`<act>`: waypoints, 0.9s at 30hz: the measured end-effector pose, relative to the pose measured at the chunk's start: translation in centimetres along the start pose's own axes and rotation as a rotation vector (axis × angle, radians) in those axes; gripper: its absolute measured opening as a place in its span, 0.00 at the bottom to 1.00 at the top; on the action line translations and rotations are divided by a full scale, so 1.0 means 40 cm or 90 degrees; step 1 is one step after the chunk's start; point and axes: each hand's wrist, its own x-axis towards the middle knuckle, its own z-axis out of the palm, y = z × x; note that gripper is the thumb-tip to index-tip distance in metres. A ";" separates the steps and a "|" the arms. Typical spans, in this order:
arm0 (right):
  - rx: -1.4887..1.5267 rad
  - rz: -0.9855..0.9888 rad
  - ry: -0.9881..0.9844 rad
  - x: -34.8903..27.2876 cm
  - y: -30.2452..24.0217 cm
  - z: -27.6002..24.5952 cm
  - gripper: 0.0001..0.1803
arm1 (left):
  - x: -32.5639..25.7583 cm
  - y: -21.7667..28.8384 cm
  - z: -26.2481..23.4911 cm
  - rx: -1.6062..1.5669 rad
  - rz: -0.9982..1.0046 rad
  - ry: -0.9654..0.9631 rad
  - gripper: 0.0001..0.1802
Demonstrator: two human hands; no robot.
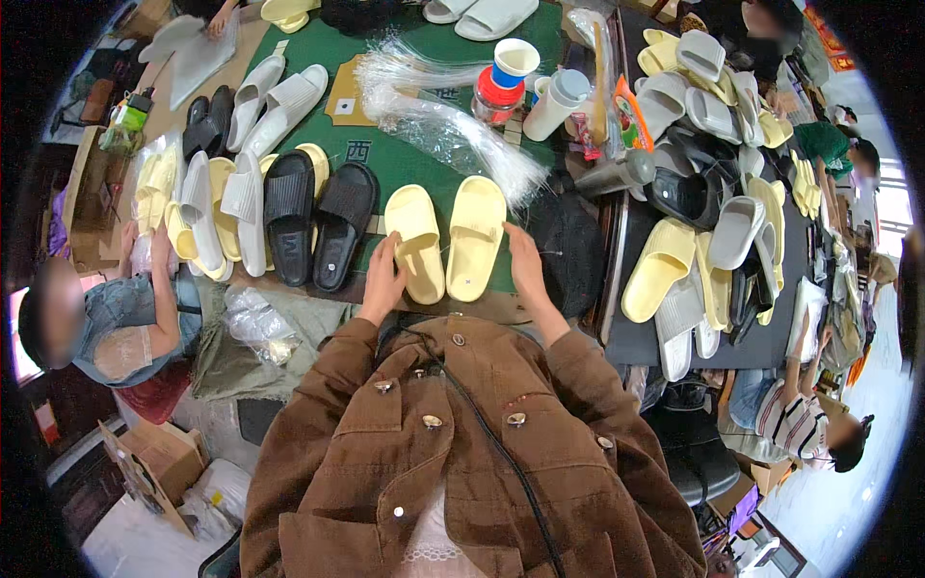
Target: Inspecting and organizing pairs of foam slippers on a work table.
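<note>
A pair of pale yellow slide slippers stands directly before me at the table's near edge, toes pointing away. At the outer edge of the left yellow slipper (416, 252) is my left hand (383, 281), its fingers stretched out along the side. My right hand (532, 279) is beside the right yellow slipper (474, 252), fingers extended against or very near its edge. Neither hand visibly wraps around a slipper. Left of my left hand lie a black slipper (344, 214) and another black slipper (289, 207), the latter over a yellow one.
Grey slippers (249, 207) and yellow ones line the left side. Clear plastic strands (414, 91) spread across the green mat (332, 135). Cups (515, 60) and a white bottle (556, 106) stand behind. Piled slippers (737, 231) cover the right table. A person (135, 313) works at left.
</note>
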 end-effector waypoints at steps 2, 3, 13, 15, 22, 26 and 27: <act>-0.040 -0.006 -0.007 0.040 0.013 -0.007 0.22 | 0.025 -0.011 0.009 -0.048 -0.023 0.003 0.33; -0.074 -0.037 0.004 0.054 0.019 -0.008 0.22 | 0.036 -0.019 0.011 -0.039 -0.033 0.001 0.33; -0.194 0.008 -0.228 0.063 0.034 0.057 0.21 | 0.099 -0.068 0.007 -0.007 -0.047 0.012 0.33; -0.204 -0.031 -0.208 0.051 0.034 0.057 0.21 | 0.099 -0.059 0.003 0.008 -0.028 0.013 0.33; -0.173 -0.041 -0.129 0.016 0.042 -0.013 0.20 | 0.056 -0.010 0.027 -0.044 -0.047 -0.075 0.34; -0.193 -0.043 -0.134 -0.010 0.036 -0.048 0.17 | 0.051 0.013 0.035 -0.071 -0.057 -0.087 0.32; -0.185 -0.075 -0.149 -0.019 0.030 -0.052 0.17 | 0.052 0.025 0.030 -0.067 -0.051 -0.078 0.32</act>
